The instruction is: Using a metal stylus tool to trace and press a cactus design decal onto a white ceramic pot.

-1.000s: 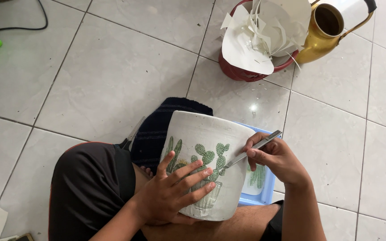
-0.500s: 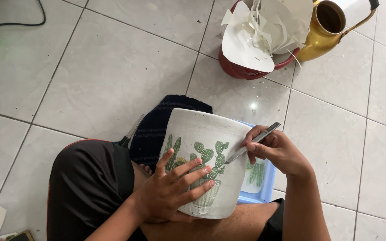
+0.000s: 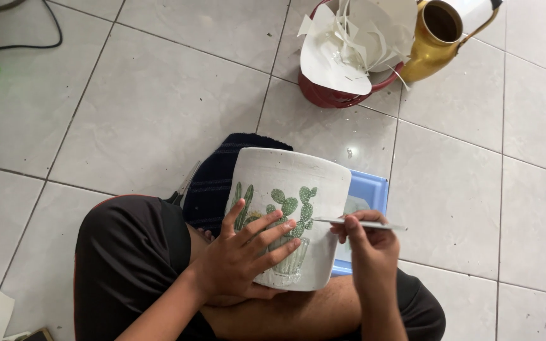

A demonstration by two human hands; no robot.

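White pot [image 3: 298, 183] with green cactus picture lies tilted on the person's lap, above the tiled floor [image 3: 159, 107]. Left hand [image 3: 241, 259] spread flat on the pot's side, bracing it. Right hand [image 3: 364, 243] pinches a thin brush [image 3: 361, 223], tip at the cactus edge. Best: keep pot pinned, light short strokes, fingers off wet area. Blue tray [image 3: 371, 189] just behind.
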